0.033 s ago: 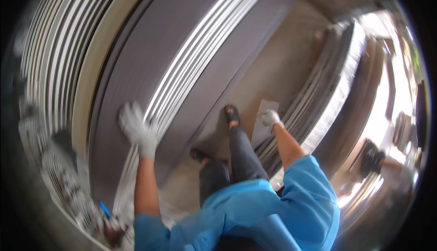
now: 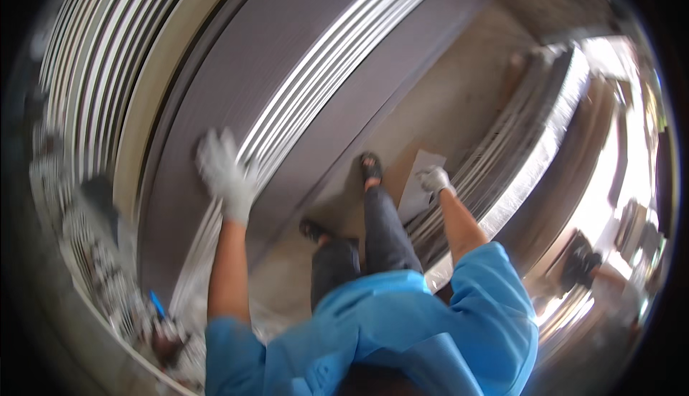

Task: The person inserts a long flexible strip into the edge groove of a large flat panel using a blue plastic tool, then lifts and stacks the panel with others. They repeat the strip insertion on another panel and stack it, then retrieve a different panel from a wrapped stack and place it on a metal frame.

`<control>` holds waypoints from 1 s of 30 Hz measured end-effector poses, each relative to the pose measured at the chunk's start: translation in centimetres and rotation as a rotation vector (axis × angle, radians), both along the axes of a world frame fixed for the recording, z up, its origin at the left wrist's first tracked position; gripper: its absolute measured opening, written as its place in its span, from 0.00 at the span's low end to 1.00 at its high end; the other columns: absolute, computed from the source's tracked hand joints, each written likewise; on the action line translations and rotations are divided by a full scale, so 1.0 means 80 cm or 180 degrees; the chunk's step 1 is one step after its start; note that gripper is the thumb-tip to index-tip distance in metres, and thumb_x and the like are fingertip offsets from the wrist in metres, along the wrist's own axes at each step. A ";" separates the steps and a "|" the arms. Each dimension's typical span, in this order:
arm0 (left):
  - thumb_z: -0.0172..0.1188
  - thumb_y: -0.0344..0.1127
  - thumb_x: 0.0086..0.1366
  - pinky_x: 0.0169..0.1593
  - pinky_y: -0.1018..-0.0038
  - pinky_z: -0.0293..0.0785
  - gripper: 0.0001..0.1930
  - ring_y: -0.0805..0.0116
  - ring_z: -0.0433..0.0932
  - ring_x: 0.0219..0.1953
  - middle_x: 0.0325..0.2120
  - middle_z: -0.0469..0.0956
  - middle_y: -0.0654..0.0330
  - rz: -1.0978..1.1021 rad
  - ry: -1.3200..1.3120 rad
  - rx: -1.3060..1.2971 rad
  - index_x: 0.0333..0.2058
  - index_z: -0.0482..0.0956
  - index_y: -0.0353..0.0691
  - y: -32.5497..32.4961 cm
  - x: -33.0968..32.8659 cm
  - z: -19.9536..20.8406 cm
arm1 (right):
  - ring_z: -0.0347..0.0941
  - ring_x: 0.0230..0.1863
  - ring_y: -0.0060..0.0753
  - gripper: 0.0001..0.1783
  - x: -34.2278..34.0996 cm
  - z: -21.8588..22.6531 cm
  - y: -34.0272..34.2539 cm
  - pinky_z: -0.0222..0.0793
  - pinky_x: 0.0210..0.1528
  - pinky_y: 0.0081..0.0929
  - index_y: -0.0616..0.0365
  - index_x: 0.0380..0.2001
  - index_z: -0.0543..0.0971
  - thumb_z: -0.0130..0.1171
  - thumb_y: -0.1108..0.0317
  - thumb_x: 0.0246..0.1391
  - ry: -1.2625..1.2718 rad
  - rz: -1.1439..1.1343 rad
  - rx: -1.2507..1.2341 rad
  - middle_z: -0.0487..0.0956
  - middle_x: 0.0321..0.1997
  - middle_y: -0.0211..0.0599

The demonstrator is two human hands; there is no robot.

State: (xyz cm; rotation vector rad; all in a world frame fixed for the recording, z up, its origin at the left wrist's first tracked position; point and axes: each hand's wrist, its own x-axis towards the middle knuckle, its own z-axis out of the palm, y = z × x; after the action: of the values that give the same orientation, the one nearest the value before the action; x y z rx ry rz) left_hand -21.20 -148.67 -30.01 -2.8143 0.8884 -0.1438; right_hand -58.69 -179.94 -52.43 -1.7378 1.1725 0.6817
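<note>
My left hand (image 2: 227, 175), in a whitish work glove, lies with spread fingers on a long dark grey panel (image 2: 287, 33). Its thumb side reaches the bright ridged metal strips (image 2: 319, 84) beside that panel. Over to the right, my gloved right hand (image 2: 435, 179) has its fingers curled. It overlaps a white sheet (image 2: 416, 193) near brown cardboard (image 2: 397, 168). Whether the fingers grip the sheet or merely hang in front of it is unclear.
Ridged pale profiles (image 2: 93, 73) are stacked at the far left. On the right stand stacked long pieces (image 2: 495, 148) and a shiny wrapped bundle (image 2: 542, 155). My feet in dark sandals (image 2: 371, 166) are on the concrete floor (image 2: 452, 73). Another person's dark-gloved hand (image 2: 580, 258) shows at the right.
The whole view has shifted slightly. My left hand has moved a little farther up along the panel, fingers still spread. My right hand stays curled by the white sheet.
</note>
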 end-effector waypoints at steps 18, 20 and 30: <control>0.58 0.53 0.60 0.52 0.60 0.75 0.22 0.50 0.80 0.47 0.43 0.83 0.50 0.4038 0.3134 -0.1170 0.46 0.83 0.46 0.653 -0.644 0.009 | 0.73 0.20 0.24 0.11 0.092 0.143 0.253 0.73 0.21 0.28 0.55 0.43 0.81 0.61 0.61 0.61 -0.0243 0.0316 0.0958 0.75 0.23 0.27; 0.61 0.52 0.61 0.50 0.62 0.75 0.23 0.50 0.81 0.45 0.44 0.82 0.50 0.4713 0.2723 -0.1587 0.47 0.82 0.41 0.724 -0.741 0.010 | 0.75 0.24 0.27 0.14 0.112 0.153 0.349 0.77 0.25 0.30 0.55 0.46 0.81 0.62 0.60 0.60 0.0054 0.1089 0.0587 0.78 0.29 0.30; 0.62 0.43 0.67 0.38 0.73 0.75 0.18 0.71 0.79 0.34 0.40 0.82 0.64 0.6693 0.1308 -0.6006 0.51 0.79 0.41 0.672 -0.901 -0.120 | 0.77 0.31 0.26 0.15 0.300 0.220 0.677 0.79 0.36 0.28 0.54 0.49 0.81 0.63 0.63 0.59 -0.0459 0.3044 0.0691 0.81 0.36 0.32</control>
State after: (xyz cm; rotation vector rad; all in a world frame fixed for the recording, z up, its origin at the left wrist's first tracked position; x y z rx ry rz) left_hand -93.29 -94.90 -39.59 0.9718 1.5371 -0.0010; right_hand -34.71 -125.80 -34.85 -2.0678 0.0888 1.1526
